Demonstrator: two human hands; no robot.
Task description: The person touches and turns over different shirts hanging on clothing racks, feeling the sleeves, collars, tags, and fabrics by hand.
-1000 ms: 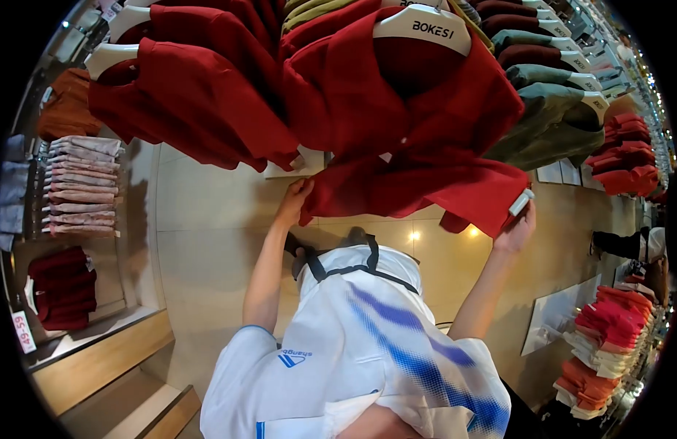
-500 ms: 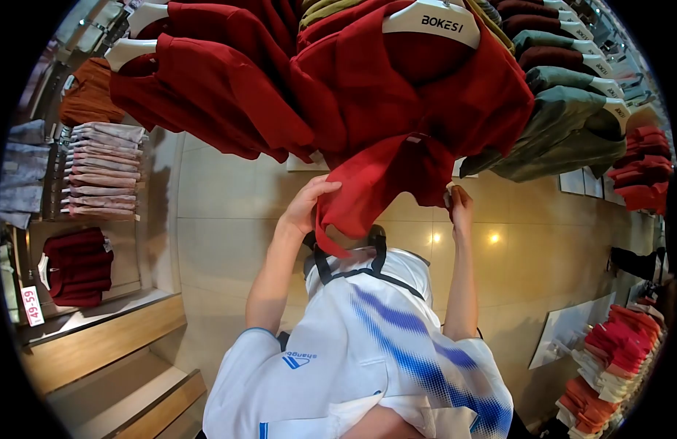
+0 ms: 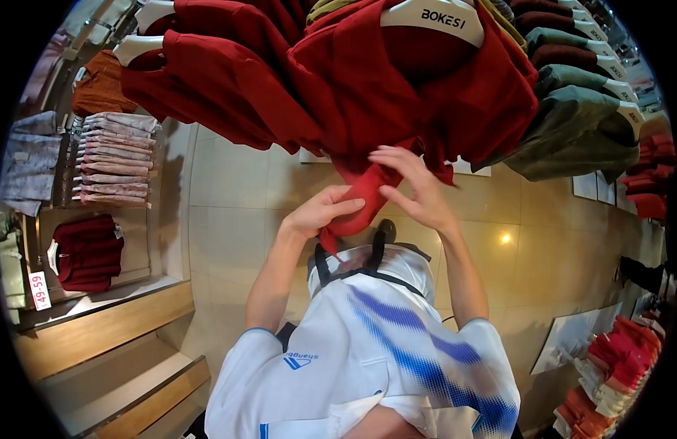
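Observation:
A red garment (image 3: 426, 95) hangs at the top centre on a white hanger (image 3: 435, 19) marked BOKESI. Its lower part (image 3: 364, 196) is bunched into a narrow roll between my hands. My left hand (image 3: 320, 209) grips this roll from the left, thumb on top, with a loose end hanging below. On the right side, my right hand (image 3: 415, 189) lies against the roll with its fingers apart, its fingertips over the upper part of the cloth. Other red garments (image 3: 229, 88) hang to the left, and green ones (image 3: 573, 135) to the right.
Patterned clothes (image 3: 115, 157) and a dark red top (image 3: 88, 252) hang at the left above wooden steps (image 3: 111, 325). Pink and orange clothes (image 3: 620, 347) are stacked at the lower right. Part of a person in dark clothing (image 3: 641, 275) shows at the right edge.
The cloth, earlier spread wide between both hands, is now gathered into a roll. My right hand has moved left from the garment's right edge, let go of it and opened over the roll.

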